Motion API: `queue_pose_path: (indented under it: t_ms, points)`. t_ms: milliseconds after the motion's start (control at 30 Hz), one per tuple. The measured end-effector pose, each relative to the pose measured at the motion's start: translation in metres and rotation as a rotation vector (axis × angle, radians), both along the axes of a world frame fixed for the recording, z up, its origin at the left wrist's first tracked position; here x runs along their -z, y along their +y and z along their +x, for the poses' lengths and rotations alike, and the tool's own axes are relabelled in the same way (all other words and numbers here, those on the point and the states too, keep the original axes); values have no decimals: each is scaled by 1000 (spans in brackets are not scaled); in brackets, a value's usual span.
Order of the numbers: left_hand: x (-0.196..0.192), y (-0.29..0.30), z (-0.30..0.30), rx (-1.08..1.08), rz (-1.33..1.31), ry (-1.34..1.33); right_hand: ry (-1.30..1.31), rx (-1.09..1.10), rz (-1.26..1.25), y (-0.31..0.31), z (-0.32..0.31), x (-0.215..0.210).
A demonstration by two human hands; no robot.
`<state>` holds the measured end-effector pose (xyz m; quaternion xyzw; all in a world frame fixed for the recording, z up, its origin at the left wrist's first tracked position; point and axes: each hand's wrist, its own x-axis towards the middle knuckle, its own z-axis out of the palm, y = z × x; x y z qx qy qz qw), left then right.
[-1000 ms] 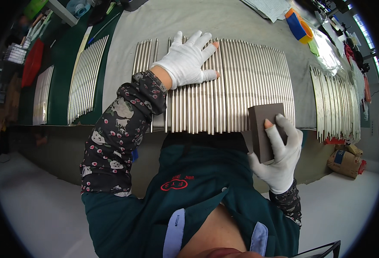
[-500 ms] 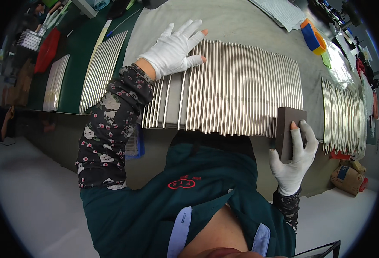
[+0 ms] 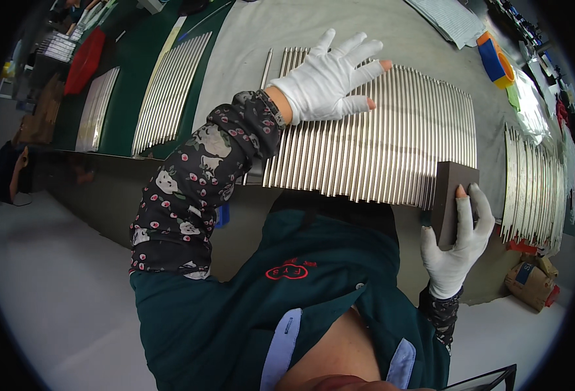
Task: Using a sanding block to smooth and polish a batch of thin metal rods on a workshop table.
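Observation:
A wide row of thin, shiny metal rods lies side by side on the grey table surface in front of me. My left hand, in a white glove with some bare fingertips, rests flat over the far left part of the row, fingers spread. One lone rod lies slightly apart, left of that hand, partly hidden by my sleeve. At the row's right end, near the table edge, a dark brown rectangular block stands against the rods. My right hand, also gloved, grips this block between thumb and fingers.
Another bundle of rods lies at the right. Two smaller rod groups sit on the green surface at left, near a red tray. A blue and orange tape dispenser and a grey cloth are at the back right.
My left hand has swept right over the rods. The spaced rods at the left have closed up into the row, leaving one apart. My right hand still holds the block at the right end.

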<state>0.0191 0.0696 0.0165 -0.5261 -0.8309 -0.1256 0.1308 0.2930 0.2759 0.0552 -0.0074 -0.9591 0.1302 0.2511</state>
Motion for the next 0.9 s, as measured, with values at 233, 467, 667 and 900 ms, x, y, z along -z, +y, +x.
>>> queue_pose_path:
  t_ms: [233,467,667,900]
  points:
    - [-6,-71,-39,-105,-208,116,15,29,39,11,4,8]
    - [10,-59,-21,-131,-257,38,9,0,24,3,-8,7]
    - [7,-33,-13,53,-336,4,11,-19,34,0,-6,5]
    - [8,-47,-16,39,-305,58,-1,-22,29,-3,-7,6]
